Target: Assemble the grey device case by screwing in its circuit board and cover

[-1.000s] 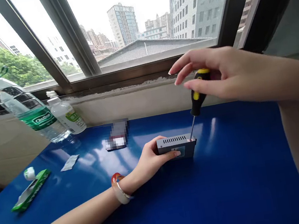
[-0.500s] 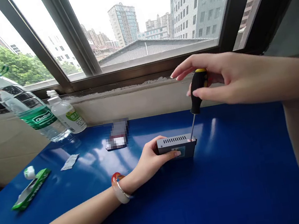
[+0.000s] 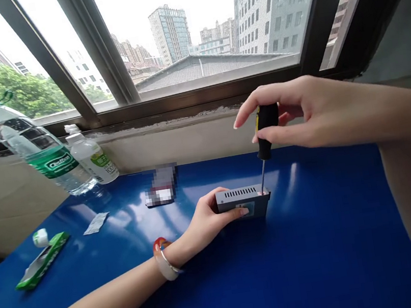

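Note:
A small grey metal box (image 3: 258,208) with a row of vent slots along its top stands on its edge on the blue table (image 3: 322,260). My left hand (image 3: 214,212) grips its left end, thumb across the front label. In my right hand (image 3: 292,115) is a screwdriver (image 3: 264,150) with a black and yellow handle, held between thumb and fingers. Its shaft points down, nearly upright, and the tip meets a screw spot at the right end of the box's top, by a small pinkish label. Some of the right fingers are hidden behind the handle.
At the back left stand a large water bottle (image 3: 51,156) and a smaller white-capped bottle (image 3: 94,158). A blurred-out phone-like object (image 3: 162,185) lies behind the box. Further left are a crumpled white packet (image 3: 96,223), a green carton (image 3: 44,260) and a small white roll (image 3: 41,238).
The screwdriver has turned in my right hand and its handle has swung slightly left, now more upright. The right hand has shifted a little with it. My left hand and the box stay put.

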A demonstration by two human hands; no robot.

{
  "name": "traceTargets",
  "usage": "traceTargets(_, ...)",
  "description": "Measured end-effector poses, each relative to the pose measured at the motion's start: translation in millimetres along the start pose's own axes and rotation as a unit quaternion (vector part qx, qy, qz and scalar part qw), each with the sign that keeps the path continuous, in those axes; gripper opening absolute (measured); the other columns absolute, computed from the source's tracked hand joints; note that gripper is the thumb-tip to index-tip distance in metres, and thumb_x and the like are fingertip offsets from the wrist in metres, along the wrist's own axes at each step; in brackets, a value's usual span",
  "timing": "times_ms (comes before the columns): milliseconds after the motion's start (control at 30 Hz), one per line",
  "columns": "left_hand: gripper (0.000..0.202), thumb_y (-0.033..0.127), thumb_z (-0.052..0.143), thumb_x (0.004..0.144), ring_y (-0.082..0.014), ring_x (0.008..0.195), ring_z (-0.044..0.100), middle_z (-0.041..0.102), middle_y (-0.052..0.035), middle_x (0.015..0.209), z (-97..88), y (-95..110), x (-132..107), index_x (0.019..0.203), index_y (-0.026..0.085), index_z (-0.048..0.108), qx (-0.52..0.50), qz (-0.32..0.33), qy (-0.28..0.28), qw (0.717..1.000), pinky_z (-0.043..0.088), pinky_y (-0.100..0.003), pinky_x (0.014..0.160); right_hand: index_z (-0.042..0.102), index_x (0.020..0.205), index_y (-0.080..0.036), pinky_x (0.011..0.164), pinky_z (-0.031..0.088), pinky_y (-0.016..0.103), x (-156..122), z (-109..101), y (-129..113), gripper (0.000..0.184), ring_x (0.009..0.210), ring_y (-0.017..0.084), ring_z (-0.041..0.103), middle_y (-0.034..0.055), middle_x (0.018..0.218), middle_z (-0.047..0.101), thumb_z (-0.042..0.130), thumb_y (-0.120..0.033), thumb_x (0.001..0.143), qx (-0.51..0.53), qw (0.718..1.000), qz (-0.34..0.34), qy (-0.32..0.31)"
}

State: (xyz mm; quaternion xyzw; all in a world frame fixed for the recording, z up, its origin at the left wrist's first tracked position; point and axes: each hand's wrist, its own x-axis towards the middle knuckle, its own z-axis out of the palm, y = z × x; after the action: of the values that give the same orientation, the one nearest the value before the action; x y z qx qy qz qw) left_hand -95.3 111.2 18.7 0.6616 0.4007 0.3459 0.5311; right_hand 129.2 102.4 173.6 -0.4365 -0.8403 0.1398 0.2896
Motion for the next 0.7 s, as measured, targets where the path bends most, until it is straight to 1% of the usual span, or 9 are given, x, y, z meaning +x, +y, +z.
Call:
traceTargets(67,0.032,0.032,0.079,0.068,-0.0132,0.074,0.058,0.065,0.0007,0.082,0.3,0,0,0.089,0.016,0.061,-0.002,0.001,0.0,1.0,0.044,-0.022,0.069,0.07,0.088,-0.025,0.036,0.03,0.025,0,1,-2,0.019,0.039,0.008,0.042,-0.0015,0.054,0.056,0.064,-0.043,0.081,-0.027,0.999,0.012,0.017)
traceTargets(100,0.032,0.032,0.079,0.068,-0.0129,0.074,0.058,0.064,0.001,0.081,0.4,0,0,0.089,0.016,0.061,-0.005,0.002,-0.002,1.0,0.044,-0.022,0.069,0.069,0.083,-0.024,0.036,0.029,0.026,0,2,-3,0.022,0.039,0.008,0.041,-0.0015,0.052,0.054,0.062,-0.045,0.081,-0.044,0.998,0.018,0.031)
traceTargets(133,0.032,0.032,0.079,0.068,-0.0128,0.074,0.058,0.064,0.0012,0.081,0.5,-1,0,0.088,0.016,0.061,-0.009,0.003,-0.003,1.0,0.044,-0.022,0.069,0.069,0.081,-0.022,0.038,0.03,0.026,1,2,-4,0.024,0.041,0.008,0.043,-0.0007,0.054,0.055,0.062,-0.045,0.082,-0.05,0.997,0.024,0.054)
traceTargets(200,0.031,0.03,0.079,0.068,-0.0124,0.074,0.057,0.063,0.0013,0.081,0.7,-1,1,0.088,0.016,0.06,-0.015,0.003,-0.005,1.0,0.044,-0.021,0.069,0.068,0.091,-0.022,0.042,0.035,0.027,1,3,-5,0.022,0.047,0.009,0.046,0.0018,0.074,0.064,0.059,-0.042,0.084,-0.056,0.995,0.027,0.073)
traceTargets(267,0.031,0.03,0.079,0.068,-0.0118,0.073,0.056,0.062,0.0013,0.081,0.7,-2,1,0.088,0.016,0.06,-0.016,0.0,-0.006,1.0,0.043,-0.021,0.069,0.063,0.109,-0.026,0.046,0.037,0.026,1,2,-3,0.027,0.052,0.008,0.048,0.0026,0.099,0.066,0.059,-0.035,0.084,-0.059,0.997,0.008,0.054)
traceTargets(300,0.031,0.03,0.079,0.069,-0.0115,0.073,0.055,0.062,0.0015,0.08,0.6,-2,1,0.088,0.016,0.06,-0.016,-0.001,-0.007,1.0,0.043,-0.021,0.068,0.061,0.114,-0.028,0.046,0.037,0.026,2,2,-2,0.031,0.053,0.008,0.048,0.0023,0.104,0.065,0.06,-0.034,0.083,-0.062,0.997,-0.002,0.04)
traceTargets(400,0.031,0.03,0.079,0.069,-0.011,0.073,0.055,0.061,0.0017,0.081,0.4,-1,1,0.089,0.016,0.06,-0.016,0.003,-0.009,1.0,0.043,-0.02,0.069,0.064,0.11,-0.028,0.044,0.033,0.026,4,1,2,0.031,0.051,0.009,0.047,0.0017,0.092,0.066,0.062,-0.039,0.081,-0.067,0.998,-0.011,0.015)
traceTargets(467,0.031,0.031,0.078,0.07,-0.0109,0.073,0.055,0.061,0.0018,0.081,0.3,-1,0,0.089,0.016,0.06,-0.016,0.004,-0.01,1.0,0.043,-0.02,0.069,0.066,0.102,-0.026,0.045,0.034,0.027,6,3,3,0.027,0.05,0.009,0.046,0.0015,0.084,0.066,0.062,-0.042,0.081,-0.066,0.998,-0.007,0.025)
traceTargets(700,0.032,0.032,0.078,0.069,-0.0116,0.074,0.055,0.061,0.0015,0.082,0.7,-3,1,0.089,0.016,0.059,-0.016,-0.005,-0.011,1.0,0.043,-0.021,0.069,0.065,0.103,-0.028,0.041,0.033,0.028,7,6,5,0.022,0.043,0.005,0.036,0.0006,0.096,0.066,0.061,-0.036,0.083,-0.059,0.996,-0.011,0.068)
